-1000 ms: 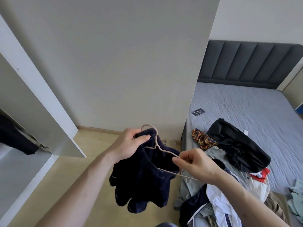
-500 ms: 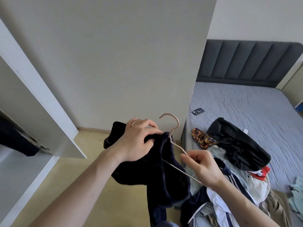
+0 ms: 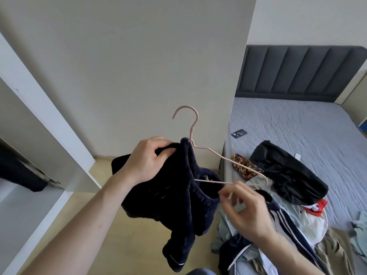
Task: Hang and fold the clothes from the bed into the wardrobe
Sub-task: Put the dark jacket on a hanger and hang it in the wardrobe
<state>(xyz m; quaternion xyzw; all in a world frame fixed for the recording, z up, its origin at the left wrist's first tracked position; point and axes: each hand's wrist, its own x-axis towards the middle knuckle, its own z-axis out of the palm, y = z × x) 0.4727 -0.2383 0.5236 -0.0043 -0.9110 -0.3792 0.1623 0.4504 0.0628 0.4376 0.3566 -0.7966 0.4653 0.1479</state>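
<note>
Navy garment [image 3: 178, 197]: dark fleece-like piece, held in the air beside the bed's [image 3: 297, 124] near edge, half threaded on a pink wire hanger [image 3: 208, 153]. Left hand [image 3: 147, 161] grips the fabric at the hanger neck; right hand [image 3: 244, 207], blurred, seems to pinch the lower bar. Step: dressing the hanger. Next, probably: seat the free shoulder, then carry to the wardrobe [image 3: 29, 135]. Garment type unclear; wardrobe rail hidden.
</note>
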